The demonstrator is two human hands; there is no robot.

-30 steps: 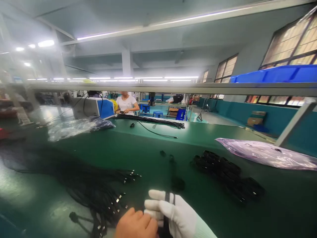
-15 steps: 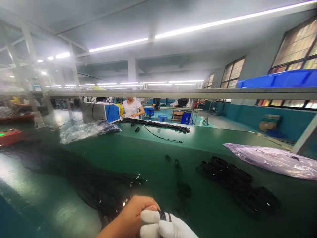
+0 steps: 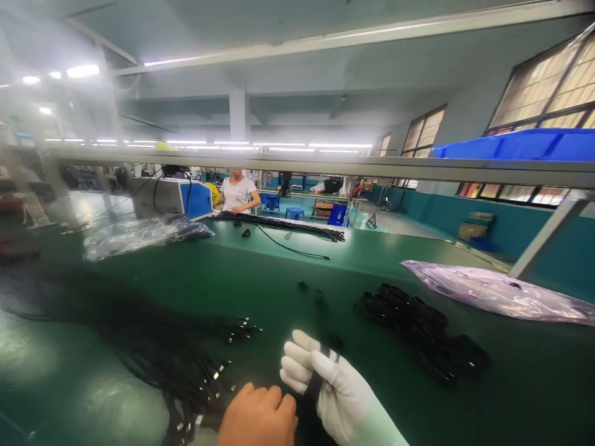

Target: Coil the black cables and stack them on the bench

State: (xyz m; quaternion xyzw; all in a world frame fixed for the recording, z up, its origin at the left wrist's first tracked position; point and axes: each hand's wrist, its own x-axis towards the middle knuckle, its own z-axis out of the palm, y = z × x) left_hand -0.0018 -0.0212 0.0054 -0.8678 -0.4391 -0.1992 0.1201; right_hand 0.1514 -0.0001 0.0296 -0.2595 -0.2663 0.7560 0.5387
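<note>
My right hand (image 3: 328, 381), in a white glove, is closed around a black cable (image 3: 315, 389) wound into a small coil. A band of the coil shows between the thumb and fingers, and more of it across the palm. My bare left hand (image 3: 260, 414) is curled just to the left and lower, knuckles up. Whatever its fingers hold, if anything, is hidden under them. A large bundle of loose black cables (image 3: 139, 337) with shiny metal plugs (image 3: 216, 375) spreads over the green table beside the left hand.
Coiled black cables (image 3: 418, 322) are heaped to the right on the green table (image 3: 260, 282). Clear plastic bags (image 3: 139, 236) lie back left, a pinkish bag (image 3: 493, 288) at right. More cables (image 3: 288, 226) lie near a co-worker (image 3: 239, 193). A shelf beam (image 3: 325, 162) crosses above.
My hands have come apart. The gloved right hand has risen and turned, showing the coil in its grip, while the left has drawn down into a curled shape. The view has shifted slightly right.
</note>
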